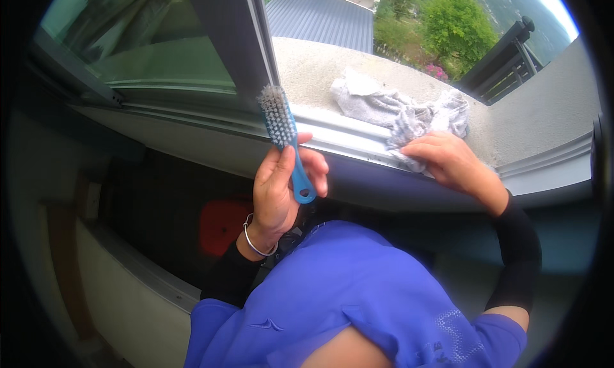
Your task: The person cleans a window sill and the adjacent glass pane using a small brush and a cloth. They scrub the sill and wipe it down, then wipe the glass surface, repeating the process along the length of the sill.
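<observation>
My left hand (pixel 280 190) holds a blue plastic scrub brush (pixel 280 121) upright, its bristles facing me and its handle with a hanging hole pointing down. The bristles look greyish at the tip. My right hand (pixel 446 157) grips one end of a crumpled grey-white cloth (pixel 383 102) on the window track. The rest of that cloth lies over the concrete outer sill (pixel 307 66). Small dark specks of dirt mark the white sliding-window track (pixel 345 140) beside the cloth.
At the left stands a sliding window pane (pixel 158 56) with its dark frame post (pixel 235 32). A dark metal railing (pixel 508 61) rises outside at the right. Below on the left are a red object (pixel 223 226) and a pale ledge (pixel 139 291).
</observation>
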`<act>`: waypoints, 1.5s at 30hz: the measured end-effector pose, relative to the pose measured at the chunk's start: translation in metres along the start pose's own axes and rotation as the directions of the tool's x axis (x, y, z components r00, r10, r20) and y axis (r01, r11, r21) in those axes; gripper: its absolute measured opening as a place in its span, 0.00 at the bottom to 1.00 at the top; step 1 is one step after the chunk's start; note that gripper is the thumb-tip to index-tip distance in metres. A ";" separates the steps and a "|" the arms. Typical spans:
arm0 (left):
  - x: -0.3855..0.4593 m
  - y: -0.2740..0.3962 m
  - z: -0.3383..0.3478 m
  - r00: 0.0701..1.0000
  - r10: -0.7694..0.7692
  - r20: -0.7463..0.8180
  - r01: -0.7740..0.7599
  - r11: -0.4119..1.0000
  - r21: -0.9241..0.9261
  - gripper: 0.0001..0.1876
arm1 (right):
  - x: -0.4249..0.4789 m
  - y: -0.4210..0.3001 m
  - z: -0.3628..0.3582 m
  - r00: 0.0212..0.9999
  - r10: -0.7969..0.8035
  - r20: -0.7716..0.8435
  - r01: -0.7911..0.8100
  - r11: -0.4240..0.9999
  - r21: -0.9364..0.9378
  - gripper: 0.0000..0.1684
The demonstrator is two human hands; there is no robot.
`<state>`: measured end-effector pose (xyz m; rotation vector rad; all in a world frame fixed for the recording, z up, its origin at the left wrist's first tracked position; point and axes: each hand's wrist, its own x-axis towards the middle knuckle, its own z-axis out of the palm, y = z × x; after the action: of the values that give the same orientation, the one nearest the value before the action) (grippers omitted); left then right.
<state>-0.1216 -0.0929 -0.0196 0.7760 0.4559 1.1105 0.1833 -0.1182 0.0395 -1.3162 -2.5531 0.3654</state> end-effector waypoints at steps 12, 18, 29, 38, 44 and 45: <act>0.006 -0.007 0.007 0.994 0.061 0.096 -0.067 0.996 0.054 0.21 | -0.056 0.028 -0.096 0.672 0.378 -0.637 -0.455 0.889 0.048 0.26; 0.004 -0.001 0.015 0.989 0.124 0.075 -0.135 0.979 0.152 0.20 | -0.083 0.037 -0.096 0.502 0.443 -0.743 -0.501 0.849 0.168 0.24; 0.010 0.009 0.028 0.993 0.045 0.108 -0.068 0.972 0.226 0.19 | -0.113 0.018 -0.070 0.754 0.637 -0.159 -0.637 0.650 -0.414 0.19; 0.074 -0.005 0.056 0.940 0.226 0.256 -0.304 0.896 0.325 0.09 | 0.065 0.060 0.012 0.905 0.200 -0.375 -0.230 0.973 -0.036 0.18; 0.092 -0.012 0.043 0.961 0.208 0.180 -0.257 0.912 0.320 0.08 | 0.103 0.093 0.008 0.905 0.351 -0.243 -0.249 0.896 0.367 0.14; 0.096 -0.013 0.041 0.963 0.212 0.166 -0.257 0.908 0.332 0.08 | 0.102 0.094 0.004 0.889 0.326 -0.322 -0.150 0.871 0.468 0.14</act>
<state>-0.0478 -0.0210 0.0022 1.2359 0.4677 1.2105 0.1961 0.0174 0.0146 -1.3693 -1.8418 0.6077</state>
